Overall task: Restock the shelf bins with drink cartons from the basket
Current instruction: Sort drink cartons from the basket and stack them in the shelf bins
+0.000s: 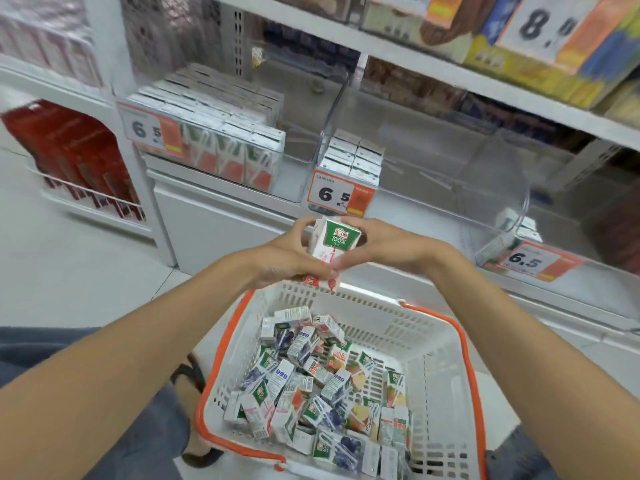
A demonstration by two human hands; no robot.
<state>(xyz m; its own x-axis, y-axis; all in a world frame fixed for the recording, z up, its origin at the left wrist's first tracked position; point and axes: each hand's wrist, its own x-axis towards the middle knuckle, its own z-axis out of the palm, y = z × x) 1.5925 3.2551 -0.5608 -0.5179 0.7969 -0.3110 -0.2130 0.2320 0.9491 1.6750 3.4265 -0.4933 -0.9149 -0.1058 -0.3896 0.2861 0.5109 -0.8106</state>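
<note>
Both my hands hold a small stack of white-and-green drink cartons (335, 244) above the far rim of the basket. My left hand (287, 258) grips the stack from the left, my right hand (388, 249) from the right. Below them sits a white basket (440, 375) with an orange rim, holding several loose cartons (322, 386) in a heap. On the shelf ahead, the left clear bin (221, 147) is packed with cartons. The middle bin (356, 157) holds a few at its front left. The right bin (512, 233) shows a few cartons low down.
Orange price tags reading 6.5 (341, 195) hang on the bin fronts. Red boxes (76, 154) fill a wire rack at left. Upper shelves carry larger packs (540, 57). My knees in jeans and a sandalled foot (194, 375) flank the basket on the floor.
</note>
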